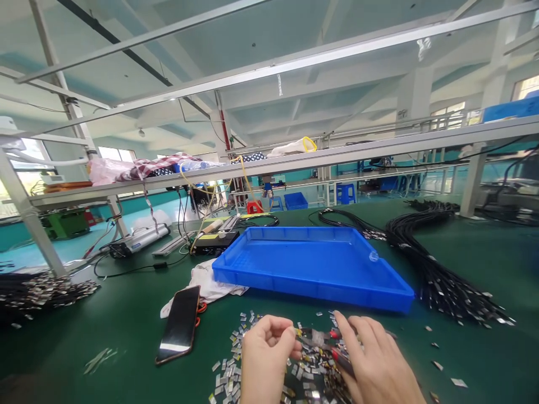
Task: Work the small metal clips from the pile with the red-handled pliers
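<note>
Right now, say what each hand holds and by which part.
Right hand: pliers, by the red-and-black handles. Left hand: a small piece pinched near the pliers' tip; which end can't be told.

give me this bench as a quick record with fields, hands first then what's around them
left hand: thumb and forefinger pinched together at the pliers' tip; anything between them too small to tell
right hand: around red-and-black-handled pliers
below hands: scattered small metal pieces
beyond hands: blue plastic tray
left of hands: smartphone, overlapping white cloth
right side: black cable bundle with metal ends
surface: green tabletop
</note>
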A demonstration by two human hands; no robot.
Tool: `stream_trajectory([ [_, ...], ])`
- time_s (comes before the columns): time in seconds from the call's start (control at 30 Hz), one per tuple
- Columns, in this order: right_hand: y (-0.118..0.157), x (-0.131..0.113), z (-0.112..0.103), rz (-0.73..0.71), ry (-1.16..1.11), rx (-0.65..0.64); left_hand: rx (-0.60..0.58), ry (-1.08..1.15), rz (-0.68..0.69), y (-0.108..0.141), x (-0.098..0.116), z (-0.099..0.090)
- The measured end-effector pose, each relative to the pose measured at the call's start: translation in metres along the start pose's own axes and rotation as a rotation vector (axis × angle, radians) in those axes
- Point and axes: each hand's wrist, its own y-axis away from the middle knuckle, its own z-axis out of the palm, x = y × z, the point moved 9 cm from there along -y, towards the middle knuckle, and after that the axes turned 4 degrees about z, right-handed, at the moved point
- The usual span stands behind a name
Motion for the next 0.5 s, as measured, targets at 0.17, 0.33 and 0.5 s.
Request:
stream_trajectory([
  [0.17,0.0030,0.0002,0.0032,-0.009,0.030,-0.027,0.002,-0.029,0.003,-0.0001,0.0003,-0.0004],
  [0.33,0.0034,0.0004,0.0014,-0.012,0.057,0.001,0.009,-0.032,-0.001,-0.0007,-0.0009,-0.0010],
  [0.5,0.0034,-0.0017,0.0022,-0.022,0.064,-0.015,-0.015,-0.045,-0.012,-0.0005,-0.0032,0.0014],
])
